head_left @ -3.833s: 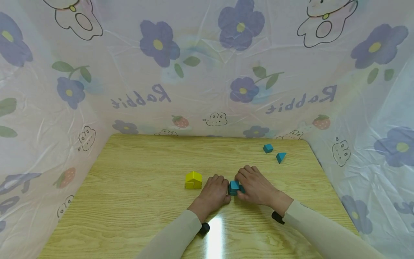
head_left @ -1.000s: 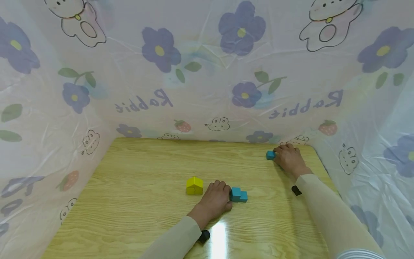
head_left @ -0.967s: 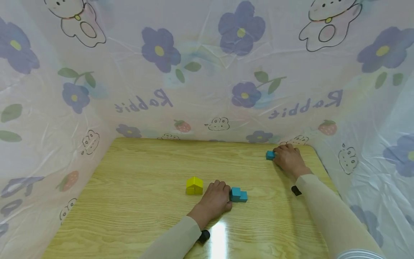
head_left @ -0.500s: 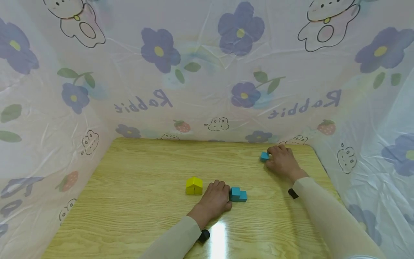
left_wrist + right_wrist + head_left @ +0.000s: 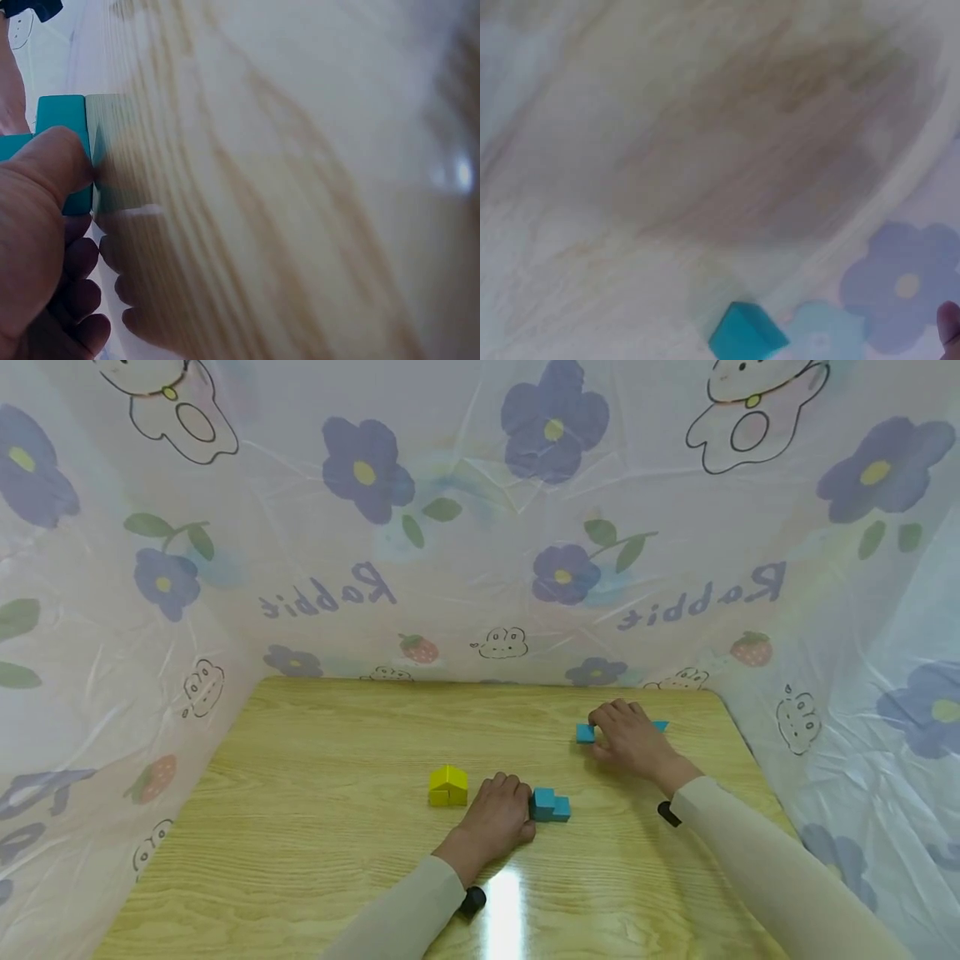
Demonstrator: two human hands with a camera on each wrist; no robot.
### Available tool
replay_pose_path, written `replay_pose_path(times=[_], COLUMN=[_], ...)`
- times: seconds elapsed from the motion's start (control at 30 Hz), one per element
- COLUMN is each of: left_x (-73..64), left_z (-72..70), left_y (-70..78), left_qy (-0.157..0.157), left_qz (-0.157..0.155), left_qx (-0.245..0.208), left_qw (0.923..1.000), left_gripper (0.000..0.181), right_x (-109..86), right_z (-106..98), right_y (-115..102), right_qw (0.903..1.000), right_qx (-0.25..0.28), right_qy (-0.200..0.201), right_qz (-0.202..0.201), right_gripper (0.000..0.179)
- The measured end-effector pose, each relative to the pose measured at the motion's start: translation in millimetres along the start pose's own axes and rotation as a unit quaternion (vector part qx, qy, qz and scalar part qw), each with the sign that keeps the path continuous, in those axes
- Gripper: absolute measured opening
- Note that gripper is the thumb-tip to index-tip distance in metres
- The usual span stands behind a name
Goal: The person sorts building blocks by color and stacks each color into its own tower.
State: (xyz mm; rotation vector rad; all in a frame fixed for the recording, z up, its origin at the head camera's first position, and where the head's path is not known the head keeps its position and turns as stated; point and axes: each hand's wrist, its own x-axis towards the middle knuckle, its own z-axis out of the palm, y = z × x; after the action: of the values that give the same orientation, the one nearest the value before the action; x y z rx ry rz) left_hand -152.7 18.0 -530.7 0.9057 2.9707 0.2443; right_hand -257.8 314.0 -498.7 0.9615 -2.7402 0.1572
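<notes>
In the head view, my left hand (image 5: 497, 814) grips the left side of a small group of blue blocks (image 5: 545, 803), a taller part with a lower block against its right. The left wrist view shows the thumb (image 5: 56, 157) across the blue-green blocks (image 5: 61, 112), fingers curled beneath. Farther back and right, my right hand (image 5: 633, 739) pinches a blue block (image 5: 585, 733) at its left fingertips. Behind that hand, a blue triangular block (image 5: 661, 725) is partly hidden; the right wrist view shows this triangular block (image 5: 746, 334) on the table near a fingertip (image 5: 950, 326).
A small yellow block house (image 5: 447, 787) with a peaked top stands just left of my left hand. The wood-grain table (image 5: 322, 735) is enclosed by a flower-and-rabbit-printed sheet (image 5: 450, 527) at the back and sides.
My right hand first left the blue group for the back right. Since then it has drawn a blue block leftward and nearer, uncovering the triangular block. The left hand has stayed in place.
</notes>
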Motion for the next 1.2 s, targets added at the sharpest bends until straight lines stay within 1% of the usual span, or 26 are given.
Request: replay_pose_path(times=[0.37, 0.53, 0.67, 0.9, 1.2], left_x=[0.1, 1.1, 1.6, 1.7, 1.7], left_z=[-0.1, -0.7, -0.9, -0.8, -3.6], left_y=[-1.6, -2.1, -2.5, -2.7, -1.5], left_qy=[0.0, -0.006, -0.003, 0.0, 0.0], left_qz=[-0.001, -0.005, -0.004, -0.002, -0.003], left_qx=[0.002, -0.004, -0.007, -0.01, -0.011], left_qw=[1.0, 1.0, 1.0, 0.9999, 0.9999], left_gripper=[0.037, 0.037, 0.037, 0.035, 0.036], right_x=[-6.0, -13.5, -21.3, -31.5, -39.5], right_z=[-8.3, -11.0, -11.2, -13.4, -14.7], right_y=[-17.6, -26.6, -33.6, -46.3, -69.6], right_qw=[0.9989, 0.9983, 0.9977, 0.9959, 0.9962], right_qx=[-0.017, -0.017, -0.016, -0.001, 0.032], right_qy=[0.005, 0.005, 0.01, 0.03, 0.013], right_qz=[-0.044, -0.055, -0.066, -0.085, -0.081], right_gripper=[0.035, 0.034, 0.031, 0.025, 0.029])
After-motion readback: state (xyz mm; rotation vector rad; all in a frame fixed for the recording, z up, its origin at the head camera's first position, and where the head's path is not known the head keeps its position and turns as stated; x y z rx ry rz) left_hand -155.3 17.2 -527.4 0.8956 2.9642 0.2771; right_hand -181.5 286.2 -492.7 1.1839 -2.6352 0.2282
